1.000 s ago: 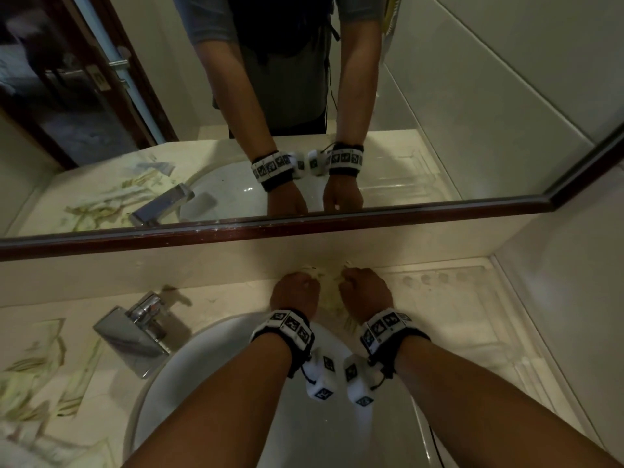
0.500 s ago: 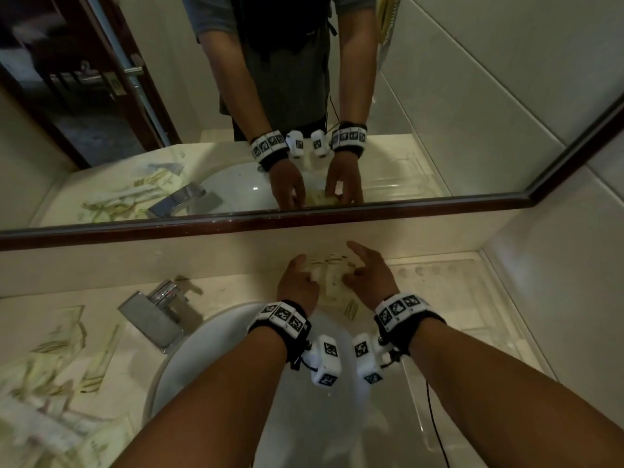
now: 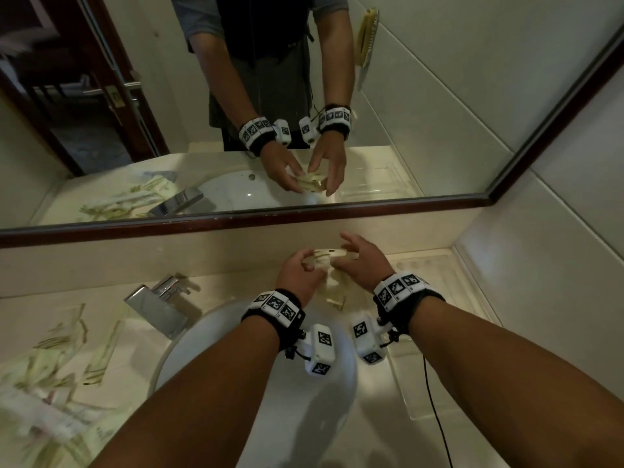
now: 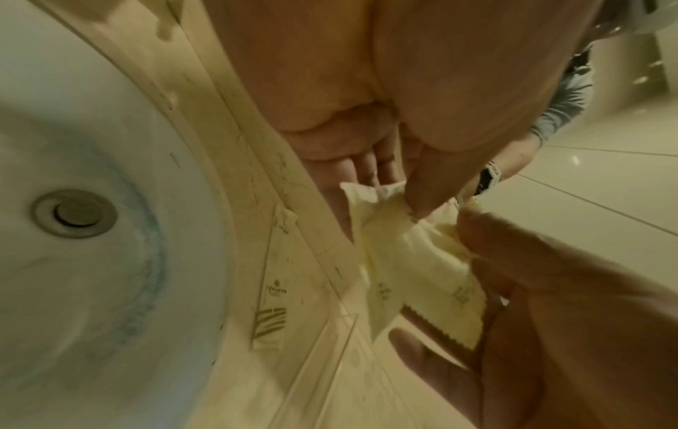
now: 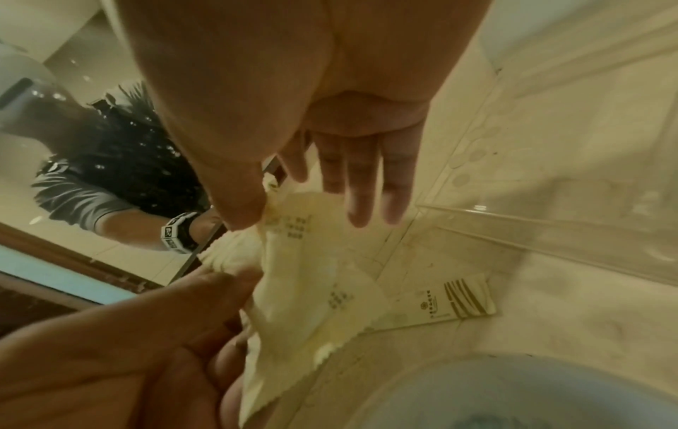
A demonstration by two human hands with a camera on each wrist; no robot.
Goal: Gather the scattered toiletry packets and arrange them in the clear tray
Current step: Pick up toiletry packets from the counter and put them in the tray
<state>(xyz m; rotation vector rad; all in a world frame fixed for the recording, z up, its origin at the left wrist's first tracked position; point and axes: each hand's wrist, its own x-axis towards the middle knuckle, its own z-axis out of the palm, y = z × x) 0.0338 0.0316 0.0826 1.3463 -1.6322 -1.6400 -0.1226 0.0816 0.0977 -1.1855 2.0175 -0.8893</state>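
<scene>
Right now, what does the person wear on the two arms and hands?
Both forearms and hands are bare: no sleeves, no gloves. Each wrist carries a black band faced with white tiles printed with black square markers. A small white camera block bearing the same markers hangs below the left wrist, another below the right. A thin black cable runs down from the right band.

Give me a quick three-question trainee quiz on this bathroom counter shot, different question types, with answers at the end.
1. True or false: both hands hold the bunch of packets.
2. Multiple choice: the clear tray lies A) left of the sink B) right of the sink C) inside the sink.
3. Fill in: one packet lies flat on the counter between the sink and the ____.

Key: 1 true, the left hand and right hand both grip it; 2 B; 3 tray.
</scene>
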